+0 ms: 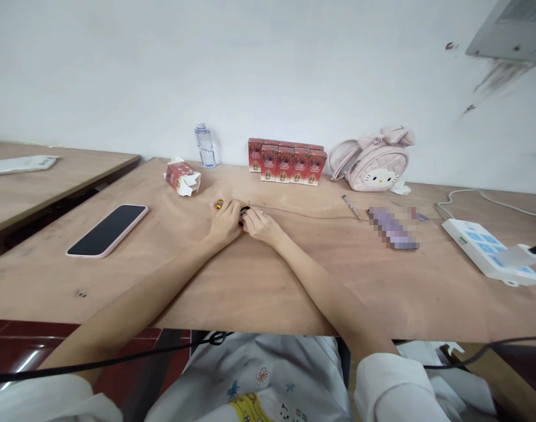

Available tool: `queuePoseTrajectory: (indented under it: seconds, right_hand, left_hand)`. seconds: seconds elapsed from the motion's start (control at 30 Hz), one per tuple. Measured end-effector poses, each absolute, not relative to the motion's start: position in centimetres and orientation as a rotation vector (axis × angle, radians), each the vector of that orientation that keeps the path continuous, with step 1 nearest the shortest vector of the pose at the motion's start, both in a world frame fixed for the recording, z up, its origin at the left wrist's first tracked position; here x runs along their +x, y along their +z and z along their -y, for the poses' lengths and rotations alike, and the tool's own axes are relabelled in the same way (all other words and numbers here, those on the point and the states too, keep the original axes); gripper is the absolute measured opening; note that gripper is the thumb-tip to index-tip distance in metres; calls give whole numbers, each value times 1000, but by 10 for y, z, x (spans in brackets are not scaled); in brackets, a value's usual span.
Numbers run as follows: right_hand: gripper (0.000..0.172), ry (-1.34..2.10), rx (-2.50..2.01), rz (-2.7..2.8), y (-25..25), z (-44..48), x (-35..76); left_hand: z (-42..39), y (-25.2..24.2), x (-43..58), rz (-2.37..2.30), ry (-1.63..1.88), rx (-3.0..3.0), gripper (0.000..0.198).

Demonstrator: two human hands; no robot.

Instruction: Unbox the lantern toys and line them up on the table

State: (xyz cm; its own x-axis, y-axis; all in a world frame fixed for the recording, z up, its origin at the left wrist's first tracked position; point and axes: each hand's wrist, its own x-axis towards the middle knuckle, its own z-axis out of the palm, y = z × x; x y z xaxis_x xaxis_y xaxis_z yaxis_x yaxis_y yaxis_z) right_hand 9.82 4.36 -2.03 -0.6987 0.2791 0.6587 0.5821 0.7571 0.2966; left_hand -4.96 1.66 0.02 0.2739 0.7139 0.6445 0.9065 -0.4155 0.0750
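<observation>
My left hand (226, 224) and my right hand (259, 227) meet at the middle of the table, fingers closed and wrists resting low. Between them is a small dark, rounded piece (244, 215); the fingers of both hands press on it, and most of it is hidden. A small shiny gold piece (219, 204) shows at the outer side of my left hand; whether the hand touches it I cannot tell. Just beyond my right fingers lies a tiny, thin bright item (263, 208), too small to name.
Red boxes (285, 164) stand in rows by the wall, with a pink bag (376, 164) to their right. An opened red box (183, 177), a clear bottle (205, 145) and a phone (108, 231) are at left. A pen (350, 207) and a power strip (488, 249) lie at right.
</observation>
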Motion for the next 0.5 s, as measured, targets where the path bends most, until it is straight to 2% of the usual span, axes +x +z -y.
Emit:
queuePoseTrajectory:
  seconds: [0.13,0.27,0.4,0.5]
  right_hand:
    - [32,-604,-631,2281,-20,-44,100]
    - [28,-490,-816,2056,-18,-51,112]
    - [29,-418,-1209,1834,-15,-74,149]
    - [29,-469,-1771,1626,-12,-90,192]
  left_hand:
    - [-16,1,-50,1446,-929,-2219,26]
    - [-14,2,-52,1406,-922,-2222,22]
    - [-12,-1,-54,1399,-881,-2246,28]
    - [-11,-5,-53,1394,-891,-2245,30]
